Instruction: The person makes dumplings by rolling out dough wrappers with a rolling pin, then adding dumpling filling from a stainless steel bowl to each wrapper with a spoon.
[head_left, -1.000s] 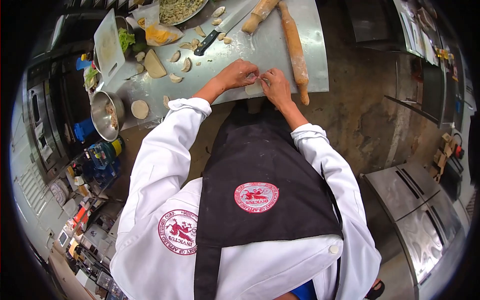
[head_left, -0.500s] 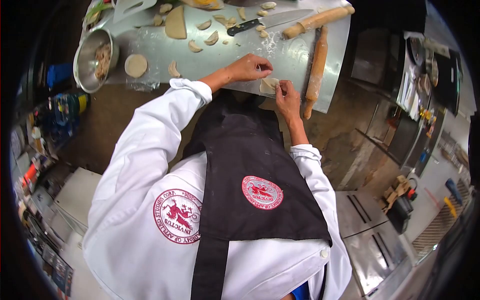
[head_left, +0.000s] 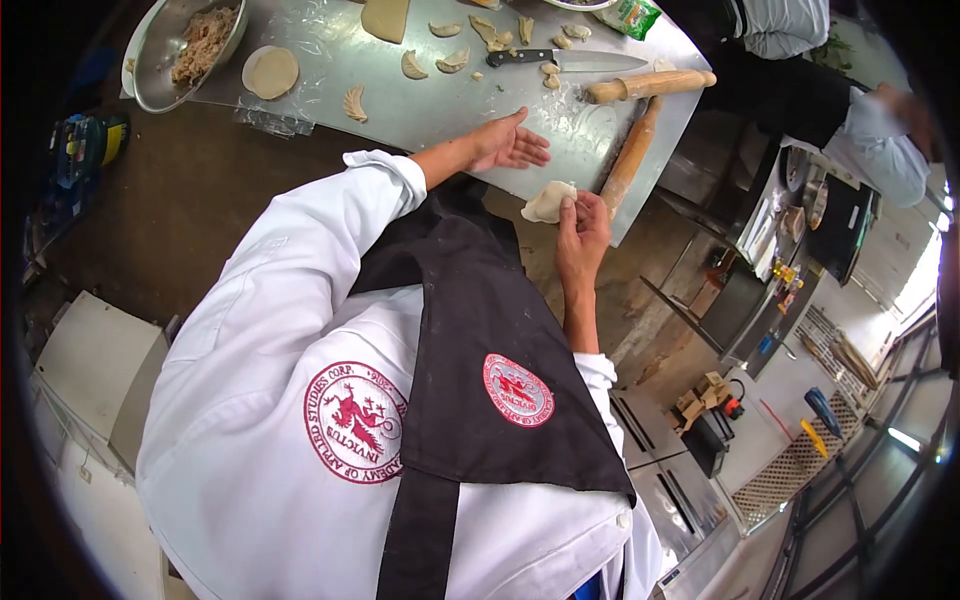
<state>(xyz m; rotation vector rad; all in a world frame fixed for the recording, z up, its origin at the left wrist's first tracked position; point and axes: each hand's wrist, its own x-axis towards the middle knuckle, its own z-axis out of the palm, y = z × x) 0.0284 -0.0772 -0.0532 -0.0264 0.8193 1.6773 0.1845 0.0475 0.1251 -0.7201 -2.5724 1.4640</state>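
Observation:
Folded dough with a crimped edge, a dumpling point(head_left: 548, 202), is pinched between the thumb and fingers of my right hand point(head_left: 585, 228), just off the table's front edge. My left hand point(head_left: 505, 145) is open, palm turned partly up with fingers stretched toward the dumpling, and holds nothing. Several shaped dumplings lie beyond my hands, one with a pleated edge point(head_left: 355, 103) near the front. A round dough wrapper point(head_left: 273, 74) lies at the left beside a metal bowl point(head_left: 143, 85) of minced filling point(head_left: 204, 47).
A knife point(head_left: 600, 62) with a black handle lies across the metal table point(head_left: 410, 110). Two wooden rolling pins, one upper point(head_left: 650, 85) and one lower point(head_left: 632, 150), lie at the right end. A dough sheet point(head_left: 385, 18) is at the back. Another person point(head_left: 880, 135) stands at right.
My right hand has drawn the dumpling back toward me, past the table edge. My left hand's fingers have spread open. The view has tilted, bringing other people into sight at right.

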